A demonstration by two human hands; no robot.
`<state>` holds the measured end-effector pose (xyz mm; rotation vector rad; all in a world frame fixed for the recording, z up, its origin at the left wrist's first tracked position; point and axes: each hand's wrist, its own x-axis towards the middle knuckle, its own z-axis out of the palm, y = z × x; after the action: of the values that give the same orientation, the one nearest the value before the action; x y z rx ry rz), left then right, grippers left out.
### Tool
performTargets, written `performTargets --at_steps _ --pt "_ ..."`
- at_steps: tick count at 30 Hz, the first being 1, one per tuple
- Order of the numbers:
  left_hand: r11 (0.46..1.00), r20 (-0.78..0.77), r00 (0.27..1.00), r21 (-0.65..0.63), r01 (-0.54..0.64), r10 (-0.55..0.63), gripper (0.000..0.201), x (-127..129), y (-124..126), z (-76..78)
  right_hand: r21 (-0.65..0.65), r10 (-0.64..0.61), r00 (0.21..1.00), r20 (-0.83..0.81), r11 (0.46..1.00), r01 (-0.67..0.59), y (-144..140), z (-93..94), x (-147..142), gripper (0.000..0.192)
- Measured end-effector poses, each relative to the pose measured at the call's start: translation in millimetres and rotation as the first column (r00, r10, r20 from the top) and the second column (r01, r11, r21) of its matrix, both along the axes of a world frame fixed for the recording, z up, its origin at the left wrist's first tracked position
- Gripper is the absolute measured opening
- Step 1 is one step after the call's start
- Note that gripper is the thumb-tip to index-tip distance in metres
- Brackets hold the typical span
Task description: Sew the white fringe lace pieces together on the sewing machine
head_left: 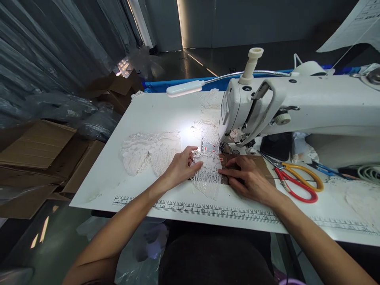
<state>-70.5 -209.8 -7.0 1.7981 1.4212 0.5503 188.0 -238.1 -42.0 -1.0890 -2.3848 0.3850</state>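
A strip of white lace [208,176] with a fringed lower edge lies in front of the sewing machine's presser foot [222,147]. My left hand [179,168] is at its left edge, thumb over the lace and the other fingers curled at the border, so the lace appears pinched there. On the brown plate [259,164] beside it rests my right hand [251,180], fingers spread, the index fingertip touching the lace's right edge. More lace [210,118] is bunched behind the needle area. To the left of my left hand lies another gathered lace piece [145,152].
The white sewing machine [320,103] fills the right side, with a lamp [185,88] reaching over the table. Red-and-yellow scissors [297,182] lie right of my right hand. A printed ruler [192,208] runs along the front edge. Cardboard boxes [38,158] stand left.
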Motion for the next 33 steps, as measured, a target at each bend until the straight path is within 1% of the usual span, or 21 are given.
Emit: performTargets --at_steps 5,10,13,15,17,19,20,22,24,25,26,28,31,33 --pt "1.0 -0.016 1.0 -0.01 0.005 -0.006 0.052 -1 0 0.9 -0.007 -0.011 1.0 0.018 1.0 0.011 0 0.1 0 0.033" --pt "1.0 -0.003 1.0 -0.03 0.004 -0.004 0.052 -1 2 0.2 -0.027 -0.009 1.0 -0.001 1.0 0.009 0 -0.5 0 0.033" --pt "1.0 -0.024 1.0 -0.021 0.0 -0.001 0.054 -2 2 -0.8 -0.03 -0.002 1.0 0.001 1.0 0.002 1 -0.9 0 0.033" --pt "0.999 -0.077 0.997 0.031 0.007 -0.004 0.057 -2 1 -0.6 -0.029 -0.003 1.0 0.006 1.0 0.003 1 -1.3 0 0.033" --pt "0.987 -0.165 0.986 0.16 0.026 0.001 0.057 -3 0 0.0 -0.026 -0.007 1.0 0.011 1.0 0.007 1 -2.0 1 0.032" --pt "0.94 -0.237 0.971 0.335 0.072 0.01 0.048 -1 -1 -0.1 -0.022 -0.007 1.0 0.014 1.0 0.007 1 -2.5 1 0.032" --pt "0.901 -0.259 0.966 0.415 0.126 -0.016 0.04 0 -1 -0.8 -0.018 -0.006 1.0 0.014 1.0 0.006 1 -2.6 1 0.032" --pt "0.797 -0.311 0.941 0.529 0.29 -0.136 0.025 7 -2 -3.7 -0.008 -0.006 1.0 0.012 1.0 0.006 1 -2.5 1 0.032" --pt "0.668 -0.4 0.88 0.585 0.46 -0.255 0.022 15 -4 -8.0 0.004 -0.013 1.0 0.015 1.0 0.013 1 -2.1 0 0.031" --pt "0.615 -0.449 0.849 0.596 0.517 -0.279 0.023 20 -4 -10.3 0.007 -0.017 1.0 0.018 1.0 0.017 0 -1.7 0 0.031" --pt "0.581 -0.491 0.826 0.6 0.55 -0.276 0.024 24 -5 -12.5 0.008 -0.02 1.0 0.022 1.0 0.019 0 -1.4 0 0.032" --pt "0.56 -0.547 0.802 0.598 0.573 -0.237 0.029 30 -7 -16.4 0.006 -0.022 0.999 0.027 1.0 0.021 0 -0.7 -1 0.032" --pt "0.565 -0.603 0.776 0.581 0.586 -0.186 0.034 34 -8 -20.5 0.003 -0.026 0.999 0.034 1.0 0.026 -1 -0.1 -1 0.031" --pt "0.563 -0.622 0.762 0.57 0.599 -0.182 0.037 33 -10 -21.6 0.002 -0.027 0.999 0.04 1.0 0.027 -1 -0.1 -1 0.029"
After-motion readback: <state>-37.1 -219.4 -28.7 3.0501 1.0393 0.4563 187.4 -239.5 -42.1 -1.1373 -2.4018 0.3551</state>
